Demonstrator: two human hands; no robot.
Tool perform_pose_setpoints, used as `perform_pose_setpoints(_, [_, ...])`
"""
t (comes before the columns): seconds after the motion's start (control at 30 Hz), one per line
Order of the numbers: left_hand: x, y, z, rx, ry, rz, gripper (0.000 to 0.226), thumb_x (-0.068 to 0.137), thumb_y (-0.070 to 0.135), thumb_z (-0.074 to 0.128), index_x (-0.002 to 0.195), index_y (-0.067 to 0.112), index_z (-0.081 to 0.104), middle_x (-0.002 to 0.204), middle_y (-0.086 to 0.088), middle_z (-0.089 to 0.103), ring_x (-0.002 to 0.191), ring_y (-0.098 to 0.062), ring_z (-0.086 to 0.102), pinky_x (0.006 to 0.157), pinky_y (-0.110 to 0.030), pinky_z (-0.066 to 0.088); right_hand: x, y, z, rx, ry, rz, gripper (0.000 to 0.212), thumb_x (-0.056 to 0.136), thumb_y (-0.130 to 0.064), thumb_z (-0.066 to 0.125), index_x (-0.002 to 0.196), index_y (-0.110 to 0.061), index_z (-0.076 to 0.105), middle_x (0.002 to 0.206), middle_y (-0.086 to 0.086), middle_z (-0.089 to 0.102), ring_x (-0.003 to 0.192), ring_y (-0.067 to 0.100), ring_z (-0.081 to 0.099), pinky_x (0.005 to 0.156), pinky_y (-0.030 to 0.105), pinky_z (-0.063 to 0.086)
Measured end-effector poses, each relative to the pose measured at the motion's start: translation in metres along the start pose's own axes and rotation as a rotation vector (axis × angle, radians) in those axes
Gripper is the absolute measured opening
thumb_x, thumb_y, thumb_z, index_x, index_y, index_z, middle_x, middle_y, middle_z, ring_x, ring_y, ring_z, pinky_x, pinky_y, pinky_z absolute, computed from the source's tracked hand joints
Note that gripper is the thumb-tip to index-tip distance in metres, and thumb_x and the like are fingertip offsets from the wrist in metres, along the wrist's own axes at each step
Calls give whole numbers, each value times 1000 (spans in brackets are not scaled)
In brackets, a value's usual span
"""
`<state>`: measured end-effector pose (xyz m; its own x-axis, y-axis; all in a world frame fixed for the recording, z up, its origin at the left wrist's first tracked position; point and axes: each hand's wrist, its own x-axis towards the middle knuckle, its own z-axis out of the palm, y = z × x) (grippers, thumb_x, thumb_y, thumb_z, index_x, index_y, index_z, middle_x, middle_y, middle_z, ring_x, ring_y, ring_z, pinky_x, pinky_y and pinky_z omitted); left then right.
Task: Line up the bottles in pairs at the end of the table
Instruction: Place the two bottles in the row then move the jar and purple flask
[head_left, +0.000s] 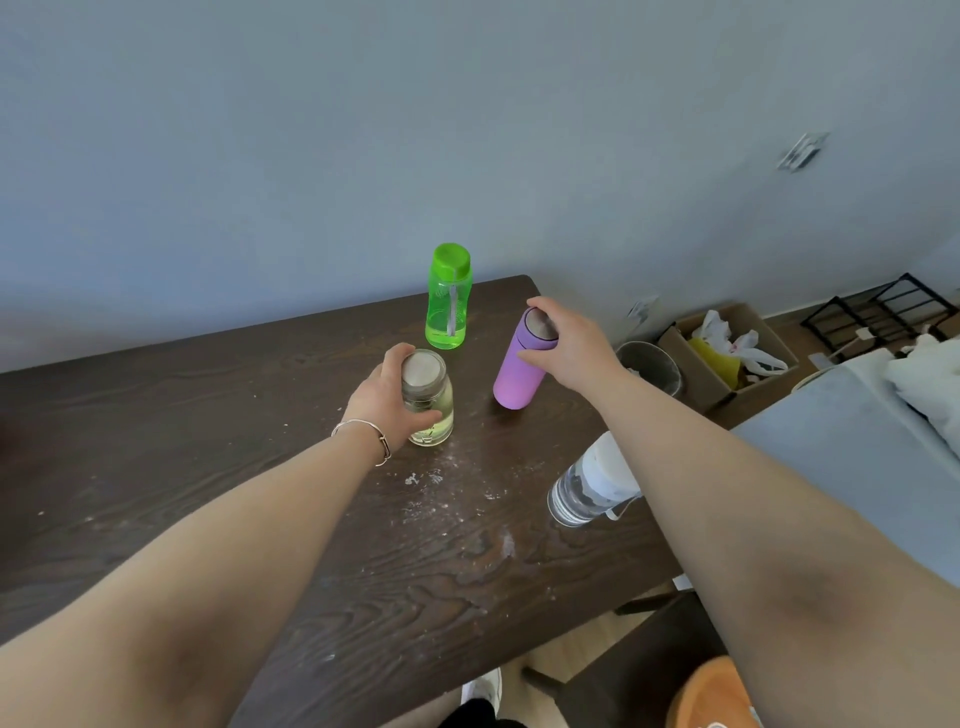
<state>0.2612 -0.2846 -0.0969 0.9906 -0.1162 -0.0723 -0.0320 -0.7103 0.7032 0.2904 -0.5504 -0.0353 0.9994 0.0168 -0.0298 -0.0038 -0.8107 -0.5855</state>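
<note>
A green bottle (448, 299) stands upright near the far end of the dark wooden table (208, 441). My left hand (387, 400) is wrapped around a clear glass bottle (431, 410) with a metal lid, standing in front of the green one. My right hand (563, 340) grips the top of a purple bottle (514, 371), which stands to the right of the glass bottle. A clear bottle with a white cap (589, 488) stands near the table's right edge, partly hidden behind my right forearm.
White specks and smears mark the tabletop near the middle. Beyond the right edge stand a grey bin (652, 366), a cardboard box with bags (727, 351) and a black rack (883, 312). A grey bed (857, 452) lies to the right. An orange stool (711, 696) sits below.
</note>
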Motion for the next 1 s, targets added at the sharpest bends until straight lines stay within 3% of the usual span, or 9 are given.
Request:
perform_pose_setpoints(0.2, [-34, -26, -62, 8, 39, 5, 86, 63, 38, 83, 133, 34, 32, 121, 1, 58, 105, -25, 58, 86, -33, 46, -29, -63, 26, 1, 9, 25, 68, 73, -26, 76, 134, -33, 47, 114, 7, 59, 104, 28, 54, 90, 41, 49])
perform_pose_setpoints(0.33, [-66, -52, -103, 15, 58, -14, 87, 64, 38, 82, 134, 35, 31, 122, 3, 56, 102, -22, 56, 84, -32, 45, -59, -107, 51, 7, 35, 13, 65, 74, -26, 75, 133, -34, 48, 110, 6, 59, 102, 27, 53, 79, 34, 46])
perform_pose_setpoints(0.5, [-113, -86, -145, 28, 65, 6, 86, 64, 40, 81, 134, 36, 31, 114, 7, 53, 96, -19, 53, 84, -32, 47, -100, -154, 87, 28, 34, -12, 69, 76, -25, 76, 138, -34, 47, 121, 2, 57, 102, 21, 48, 81, 31, 44])
perform_pose_setpoints(0.7, [-170, -116, -173, 29, 88, -22, 88, 63, 41, 82, 134, 36, 30, 108, 10, 50, 93, -17, 53, 84, -32, 47, -141, -205, 116, 65, 10, -48, 70, 75, -24, 75, 138, -33, 46, 116, 1, 56, 106, 24, 53, 87, 38, 50])
perform_pose_setpoints(0.9, [-233, -137, -187, 8, 182, -120, 88, 62, 42, 81, 134, 35, 31, 112, 8, 54, 95, -18, 53, 83, -31, 46, -169, -238, 137, 78, -57, -79, 75, 74, -27, 75, 138, -28, 35, 113, 3, 54, 96, 28, 56, 73, 37, 51])
perform_pose_setpoints(1.0, [-267, -146, -192, 3, 235, -185, 90, 61, 42, 82, 134, 35, 31, 116, 6, 56, 96, -18, 53, 86, -33, 47, -184, -252, 145, 79, -100, -97, 68, 74, -26, 74, 131, -23, 38, 112, 4, 54, 97, 28, 56, 74, 35, 50])
